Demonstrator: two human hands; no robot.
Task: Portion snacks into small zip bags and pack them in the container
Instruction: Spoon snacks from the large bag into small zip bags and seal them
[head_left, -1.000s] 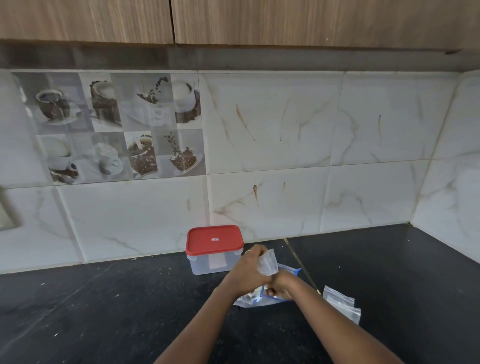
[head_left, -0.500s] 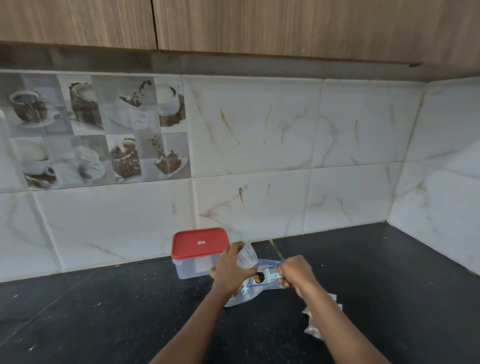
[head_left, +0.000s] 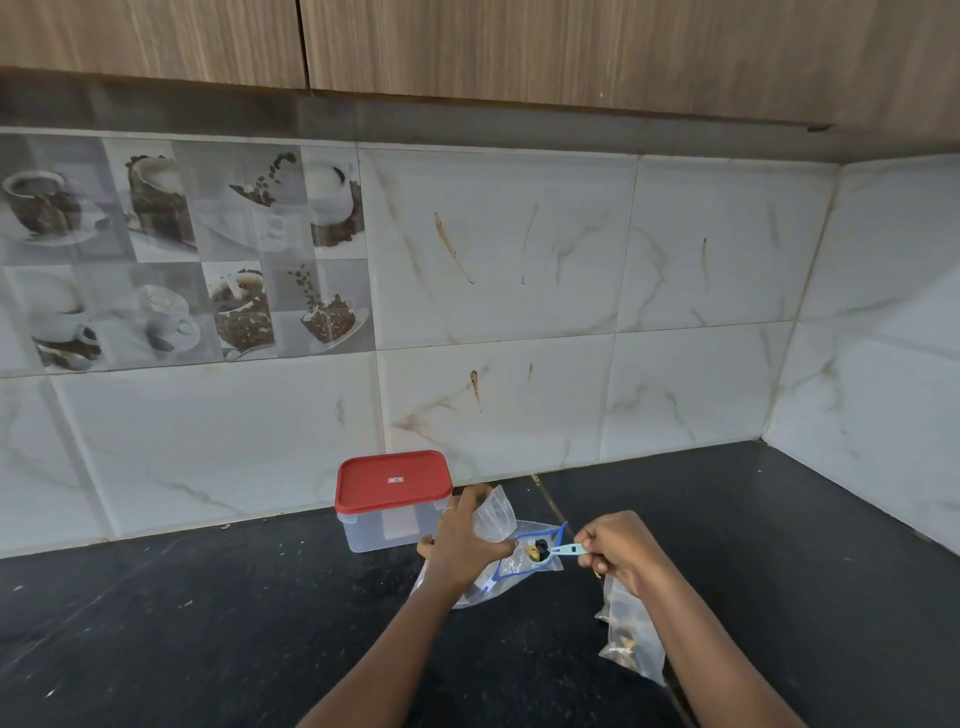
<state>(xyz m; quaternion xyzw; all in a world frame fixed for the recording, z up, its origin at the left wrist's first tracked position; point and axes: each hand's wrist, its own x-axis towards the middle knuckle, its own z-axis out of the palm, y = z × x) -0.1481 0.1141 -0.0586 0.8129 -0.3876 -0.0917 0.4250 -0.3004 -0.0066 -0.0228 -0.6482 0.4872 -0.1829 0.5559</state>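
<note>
Right hand (head_left: 618, 545) pinches a blue spoon (head_left: 563, 550) by its handle; left hand (head_left: 462, 551) grips a small zip bag (head_left: 496, 517).

The spoon's bowl, loaded with snacks, sits over a large blue-edged bag (head_left: 519, 569) lying on the black counter (head_left: 208, 623). The red-lidded container (head_left: 389, 525) stands closed just beside the left hand, near the wall. Filled bags (head_left: 628, 639) lie under the right forearm.

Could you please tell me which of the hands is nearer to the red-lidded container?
Left. The left hand grips a small zip bag right beside the red-lidded container; the right hand, pinching a blue scoop, is farther to its right.
</note>
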